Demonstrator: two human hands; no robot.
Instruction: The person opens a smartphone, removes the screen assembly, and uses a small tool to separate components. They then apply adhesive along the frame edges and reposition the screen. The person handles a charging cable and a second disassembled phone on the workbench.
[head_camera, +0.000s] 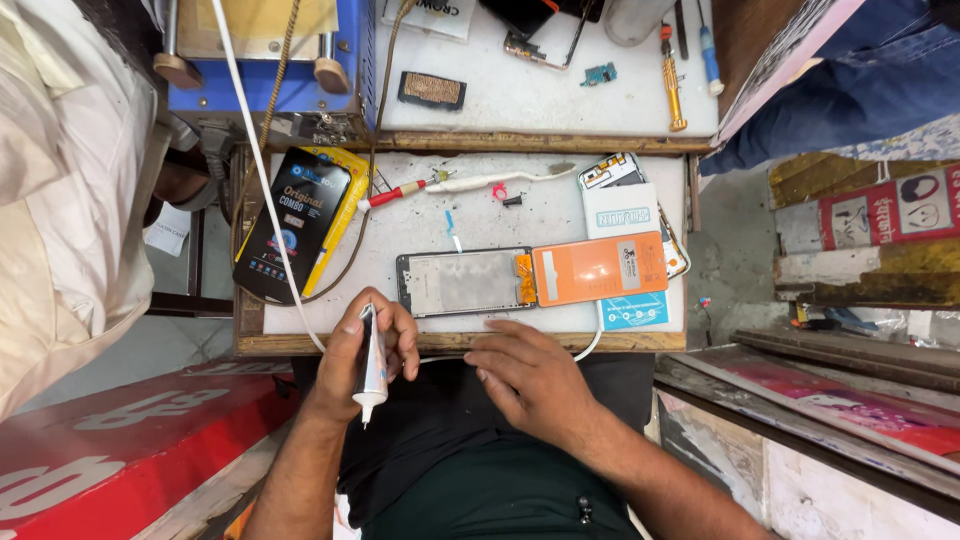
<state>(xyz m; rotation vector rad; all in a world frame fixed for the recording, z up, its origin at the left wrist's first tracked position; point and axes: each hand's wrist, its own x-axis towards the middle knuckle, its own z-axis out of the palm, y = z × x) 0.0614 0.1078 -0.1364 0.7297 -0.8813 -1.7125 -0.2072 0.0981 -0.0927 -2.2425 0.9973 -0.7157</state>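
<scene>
My left hand (365, 345) grips a small glue tube (372, 365) with its thin nozzle pointing down toward my lap, just off the front edge of the white work board (560, 215). My right hand (530, 375) rests with fingers spread over the board's wooden front edge and holds nothing. Just beyond both hands lies an opened phone frame (465, 282) with an orange flex strip at its right end. Touching that end is an orange flat box (598, 268).
A black and yellow phone-part package (300, 220) lies on the board's left, crossed by a white cable (255, 150). A toothbrush (490, 182) and red-handled tool (392, 195) lie behind the frame. Screwdrivers (672, 80) rest on the far shelf. Another person's sleeve (60, 200) is at left.
</scene>
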